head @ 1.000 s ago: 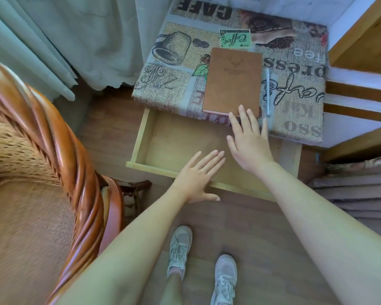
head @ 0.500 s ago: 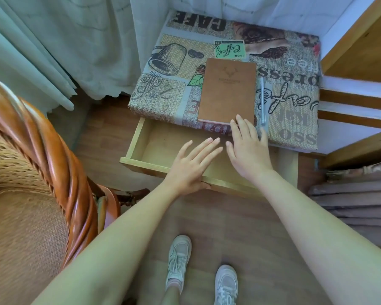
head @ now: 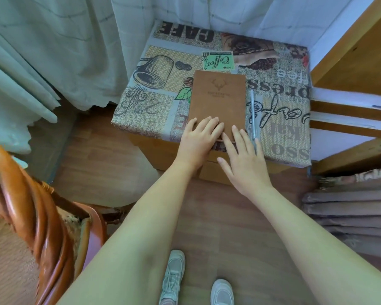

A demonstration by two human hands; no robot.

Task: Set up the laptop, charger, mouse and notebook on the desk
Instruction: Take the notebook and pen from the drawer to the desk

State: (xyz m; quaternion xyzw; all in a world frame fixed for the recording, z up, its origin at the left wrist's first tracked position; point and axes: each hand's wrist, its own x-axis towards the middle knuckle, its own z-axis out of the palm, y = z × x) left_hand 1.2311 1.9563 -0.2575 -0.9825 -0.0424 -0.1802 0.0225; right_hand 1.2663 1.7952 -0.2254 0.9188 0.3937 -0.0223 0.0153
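A brown notebook [head: 217, 100] with a deer emblem lies flat on the small desk [head: 282, 128], which is covered by a coffee-print cloth. A clear pen [head: 253, 111] lies just right of the notebook. My left hand [head: 198, 139] rests with straight fingers on the notebook's near left corner. My right hand [head: 243, 157] lies flat beside it, fingertips touching the notebook's near edge and the cloth. The drawer front [head: 213, 172] below the cloth sits pushed in. No laptop, charger or mouse is in view.
A rattan chair [head: 31, 216] stands at the left. Pale curtains [head: 53, 51] hang behind the desk. A wooden shelf frame [head: 350, 106] and folded brown cloths [head: 350, 212] are at the right. Wooden floor and my shoes [head: 172, 276] are below.
The drawer, open a second ago, is now pushed in. Both hands moved forward from the drawer up onto the notebook's near edge.
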